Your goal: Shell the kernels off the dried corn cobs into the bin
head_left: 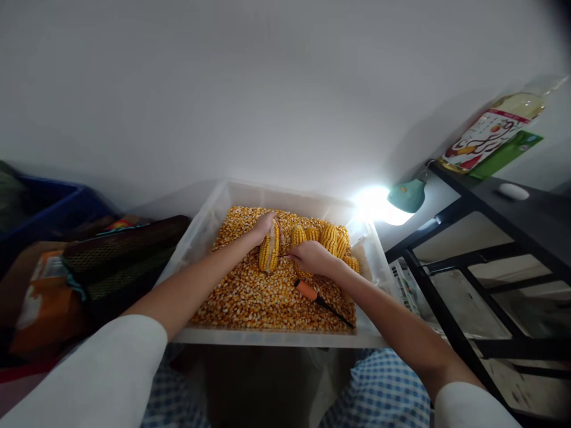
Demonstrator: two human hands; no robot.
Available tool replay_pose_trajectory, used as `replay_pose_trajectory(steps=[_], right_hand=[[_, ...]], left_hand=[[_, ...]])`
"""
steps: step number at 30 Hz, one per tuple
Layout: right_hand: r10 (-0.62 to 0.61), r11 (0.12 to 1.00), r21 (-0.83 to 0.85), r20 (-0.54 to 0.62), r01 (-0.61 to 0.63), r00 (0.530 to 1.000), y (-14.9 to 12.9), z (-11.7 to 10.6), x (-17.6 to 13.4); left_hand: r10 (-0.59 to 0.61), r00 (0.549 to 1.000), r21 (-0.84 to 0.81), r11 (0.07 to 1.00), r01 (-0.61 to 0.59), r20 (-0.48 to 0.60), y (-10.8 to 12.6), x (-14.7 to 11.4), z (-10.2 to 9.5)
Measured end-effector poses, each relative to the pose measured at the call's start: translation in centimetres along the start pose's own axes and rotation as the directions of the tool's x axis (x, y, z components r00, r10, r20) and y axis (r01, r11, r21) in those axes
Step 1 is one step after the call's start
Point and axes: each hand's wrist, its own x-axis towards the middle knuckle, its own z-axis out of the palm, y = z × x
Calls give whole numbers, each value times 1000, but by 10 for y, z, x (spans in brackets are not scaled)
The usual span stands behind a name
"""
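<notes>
My left hand (266,224) is closed around the upper end of an ear of corn (269,254), which it holds tilted above the loose kernels. A pale stripe without kernels runs down the ear. To the right, my right hand (312,258) has its fingers pinched on a thin dark pointed tool (284,255), mostly hidden in the hand, its tip at the ear's side. An orange-and-black handled tool (307,291), like a screwdriver, lies on the kernels below my right hand. Several whole ears of corn (329,239) rest behind that hand, partly covered by it.
Loose corn kernels (259,303) fill a translucent plastic bin (267,337). A bright lamp (407,197) hangs at the bin's back right from a black shelf (491,193), which carries a bottle (491,134). Left of the bin are a dark mesh bag (125,261) and a blue crate (84,205).
</notes>
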Motion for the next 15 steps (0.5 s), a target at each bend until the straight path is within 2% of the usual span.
replay_pose_trajectory(steps=[8, 15], right_hand=[[-10, 1000, 17, -74, 11, 997, -3, 11, 0], [61, 997, 52, -126, -55, 990, -16, 31, 4]], left_hand=[[-14, 1000, -59, 998, 14, -10, 1, 1, -6], [-11, 999, -32, 999, 10, -46, -1, 1, -5]])
